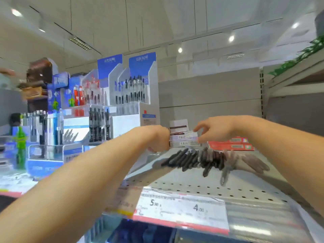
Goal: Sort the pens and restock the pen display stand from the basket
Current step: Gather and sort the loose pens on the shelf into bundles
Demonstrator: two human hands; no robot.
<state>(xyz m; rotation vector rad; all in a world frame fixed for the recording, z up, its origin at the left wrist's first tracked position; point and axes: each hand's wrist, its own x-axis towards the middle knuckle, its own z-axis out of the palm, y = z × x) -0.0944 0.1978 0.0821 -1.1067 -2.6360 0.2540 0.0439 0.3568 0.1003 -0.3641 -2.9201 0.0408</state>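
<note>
Hands: two, both bare, reaching forward over the shelf [219, 188] to a stack of small white boxes [182, 139] at its back.
Left hand [158, 137]: at the left end of the stack, seen from behind; its fingers are curled, but I cannot tell whether they hold anything, since the wrist hides them.
Right hand [213, 129]: at the right end of the stack; its fingers [201, 128] are spread a little and bent down onto the top box, touching its edge, with the thumb below.
Boxes: about four or five in the white stack, blur makes the count unsure; two flat red boxes [231, 145] lie just to the right of it.
Pens: a loose pile of dark pens [206, 159] lies on the perforated shelf, just in front of the boxes and below both hands; roughly twenty or more, too smeared to count.
Pens and fingers: apart; neither hand touches the pile.
Display stands: two tall white-and-blue stands [133, 81] at the back left hold upright pens; lower clear stands [52, 130] stand further left.
Price tags: two readable on the strip [180, 204] along the shelf edge.
Hard to make out: the whole view is motion-blurred; print on boxes and stands is unreadable.
</note>
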